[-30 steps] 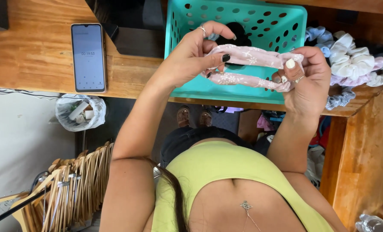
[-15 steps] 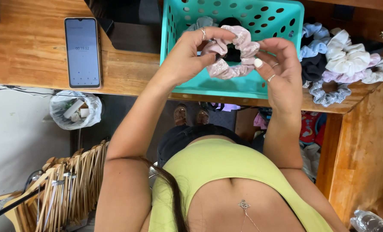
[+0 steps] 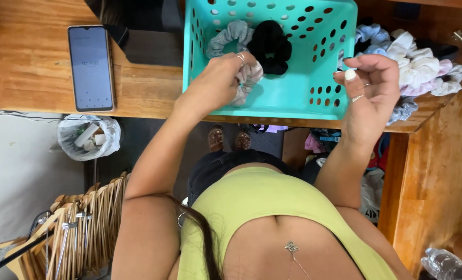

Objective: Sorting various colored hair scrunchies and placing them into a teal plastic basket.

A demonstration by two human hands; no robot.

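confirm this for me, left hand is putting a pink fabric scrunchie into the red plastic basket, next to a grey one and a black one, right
Not quite: the head view shows the perforated plastic basket is teal, not red. The left hand does hold the pink fabric scrunchie there, beside the grey scrunchie and black scrunchie.

Open floor of the teal basket [image 3: 303, 101] seen at its right half, far left corner taken by grey scrunchie [image 3: 230, 36] and black scrunchie [image 3: 270, 46], right side blocked by scrunchie pile [image 3: 415, 62]

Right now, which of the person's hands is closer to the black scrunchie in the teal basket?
The left. The left hand is inside the teal basket, holding a pink scrunchie just beside the black scrunchie. The right hand hovers empty over the basket's right edge, farther away.
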